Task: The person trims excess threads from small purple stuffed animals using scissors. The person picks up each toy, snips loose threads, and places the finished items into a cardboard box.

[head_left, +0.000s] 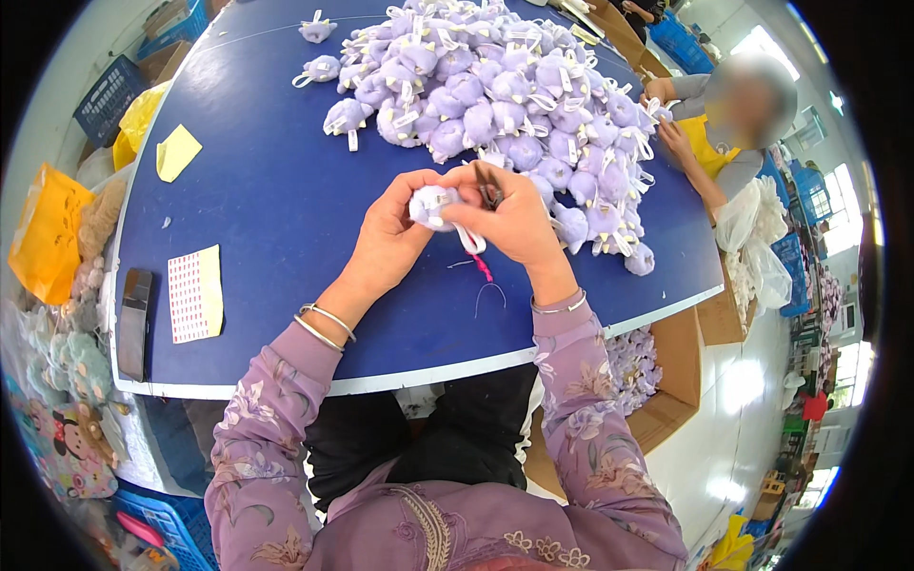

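A small lilac plush toy (431, 206) is held up over the blue table (314, 228). My left hand (392, 228) is closed around its left side, thumb and fingers pressing the fluff. My right hand (512, 217) is closed too, its thumb and fingertips against the toy's right side. A pair of dark thread snips (489, 187) is tucked in the fingers of that right hand. From below the toy hangs a white loop strap (468, 238), with a bright pink piece (483, 266) and loose thread beneath it. The toy's far side is hidden by my fingers.
A big heap of similar plush toys (476, 86) covers the far middle and right. A sticker sheet (195, 293), yellow paper (178, 152) and a dark phone-like object (135, 324) lie at left. Another person (733, 114) works at right. A cardboard box (666, 381) stands below the table edge.
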A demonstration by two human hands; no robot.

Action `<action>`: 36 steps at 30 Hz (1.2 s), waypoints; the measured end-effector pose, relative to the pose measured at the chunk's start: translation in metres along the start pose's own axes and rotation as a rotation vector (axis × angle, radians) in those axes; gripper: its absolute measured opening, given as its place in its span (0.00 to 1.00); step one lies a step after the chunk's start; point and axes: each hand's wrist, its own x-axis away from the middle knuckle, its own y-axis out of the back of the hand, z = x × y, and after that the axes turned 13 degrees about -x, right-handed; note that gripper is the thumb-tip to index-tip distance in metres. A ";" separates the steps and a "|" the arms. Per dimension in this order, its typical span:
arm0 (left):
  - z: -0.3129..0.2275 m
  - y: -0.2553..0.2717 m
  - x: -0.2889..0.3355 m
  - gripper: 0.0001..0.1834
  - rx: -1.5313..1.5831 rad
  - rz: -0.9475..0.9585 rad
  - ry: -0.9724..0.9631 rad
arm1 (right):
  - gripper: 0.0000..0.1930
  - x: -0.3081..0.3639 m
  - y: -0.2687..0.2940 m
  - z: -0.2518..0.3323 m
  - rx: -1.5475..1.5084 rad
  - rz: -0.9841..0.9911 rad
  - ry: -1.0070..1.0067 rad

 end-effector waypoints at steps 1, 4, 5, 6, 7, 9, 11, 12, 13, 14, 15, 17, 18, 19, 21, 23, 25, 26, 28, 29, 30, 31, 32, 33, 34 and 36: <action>0.001 0.000 0.000 0.19 0.011 -0.010 -0.018 | 0.11 0.001 0.000 0.003 0.113 0.043 0.022; -0.002 0.001 -0.001 0.19 -0.088 -0.021 -0.004 | 0.10 0.001 -0.001 0.006 0.181 0.019 -0.019; -0.003 0.000 -0.001 0.20 -0.132 -0.029 -0.006 | 0.09 0.002 -0.003 0.003 0.185 -0.025 0.038; -0.006 -0.002 0.000 0.21 -0.175 -0.038 -0.008 | 0.08 0.002 -0.002 0.002 0.168 -0.051 0.030; -0.007 -0.003 0.000 0.21 -0.219 -0.047 -0.010 | 0.08 0.002 -0.001 0.001 0.151 -0.078 0.023; -0.005 -0.002 -0.002 0.23 -0.151 -0.050 -0.026 | 0.07 0.002 0.000 -0.001 0.005 -0.110 -0.002; -0.005 -0.002 -0.003 0.24 -0.099 -0.053 -0.040 | 0.07 0.002 0.000 -0.004 -0.256 -0.119 -0.036; -0.005 -0.003 -0.002 0.25 -0.081 -0.055 -0.047 | 0.07 0.001 0.001 -0.005 -0.292 -0.102 -0.041; -0.005 -0.004 -0.002 0.25 -0.062 -0.056 -0.053 | 0.08 0.001 0.003 -0.006 -0.328 -0.085 -0.045; -0.006 -0.005 -0.003 0.25 -0.059 -0.055 -0.062 | 0.08 0.001 0.004 -0.007 -0.364 -0.068 -0.050; -0.006 -0.006 -0.003 0.25 -0.055 -0.054 -0.072 | 0.08 0.000 0.005 -0.008 -0.398 -0.073 -0.039; -0.006 -0.005 -0.003 0.23 -0.034 -0.030 -0.059 | 0.08 -0.001 0.006 -0.011 -0.465 -0.084 -0.019; -0.005 -0.004 -0.002 0.22 -0.016 -0.007 -0.037 | 0.08 -0.002 0.007 -0.011 -0.458 -0.092 -0.051; -0.004 -0.003 -0.002 0.21 0.002 0.016 -0.015 | 0.08 -0.003 0.009 -0.010 -0.451 -0.099 -0.082; -0.007 0.001 -0.001 0.18 0.014 0.047 0.050 | 0.07 -0.005 0.016 -0.008 -0.460 -0.123 -0.181; -0.009 0.003 -0.001 0.18 0.029 0.093 0.092 | 0.07 -0.008 0.018 -0.012 -0.421 -0.169 -0.225; -0.011 0.003 -0.001 0.20 0.046 0.154 0.113 | 0.07 -0.008 0.019 -0.014 -0.382 -0.204 -0.254; -0.012 0.002 0.000 0.22 0.070 0.169 0.113 | 0.07 -0.008 0.018 -0.015 -0.374 -0.207 -0.265; -0.014 -0.002 0.002 0.24 0.117 0.200 0.114 | 0.07 -0.008 0.017 -0.019 -0.358 -0.215 -0.287; -0.013 -0.001 0.002 0.25 0.131 0.208 0.125 | 0.07 -0.009 0.017 -0.020 -0.335 -0.219 -0.307; -0.013 0.001 0.002 0.26 0.145 0.215 0.135 | 0.07 -0.010 0.017 -0.022 -0.336 -0.212 -0.305; -0.013 0.002 0.002 0.26 0.158 0.223 0.145 | 0.07 -0.010 0.018 -0.023 -0.337 -0.206 -0.303; -0.013 0.002 0.002 0.27 0.167 0.202 0.145 | 0.07 -0.010 0.019 -0.023 -0.337 -0.202 -0.301; -0.014 0.001 0.002 0.27 0.176 0.180 0.144 | 0.07 -0.010 0.024 -0.018 -0.380 -0.249 -0.225; -0.014 0.000 0.002 0.27 0.184 0.159 0.144 | 0.07 -0.009 0.033 -0.009 -0.422 -0.296 -0.150; -0.015 0.004 0.000 0.26 0.135 0.143 0.142 | 0.16 0.007 0.073 0.012 -0.745 -0.395 0.260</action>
